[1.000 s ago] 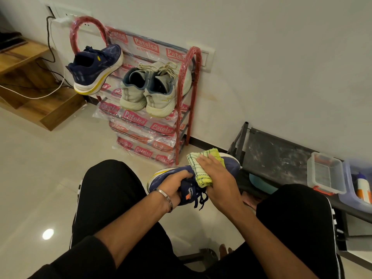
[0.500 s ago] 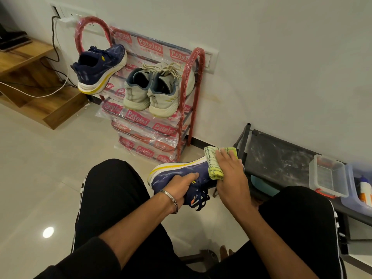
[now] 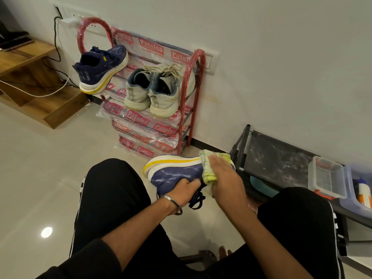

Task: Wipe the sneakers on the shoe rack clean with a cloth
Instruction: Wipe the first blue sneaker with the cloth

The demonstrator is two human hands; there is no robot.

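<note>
A navy sneaker (image 3: 175, 172) with a white and yellow sole lies on its side between my knees. My left hand (image 3: 184, 191) grips it near the laces. A folded yellow-green cloth (image 3: 208, 172) lies over the sneaker's toe end, and my right hand (image 3: 225, 178) presses it there, fingers mostly straight. The red shoe rack (image 3: 188, 97), wrapped in printed plastic, stands against the wall. Its top shelf carries the matching navy sneaker (image 3: 100, 69) at the left and a pair of pale grey sneakers (image 3: 155, 91) at the right.
A low black rack (image 3: 281, 158) stands to the right with a clear plastic box (image 3: 327, 178) and a blue tub (image 3: 360, 190) on it. A wooden stepped unit (image 3: 30, 77) with cables sits at the left. My legs in black trousers frame the tiled floor (image 3: 40, 168).
My right hand has slid the cloth along the sneaker toward its toe end, to the right. The sneaker has tipped so its sole faces up more. My left hand keeps its hold.
</note>
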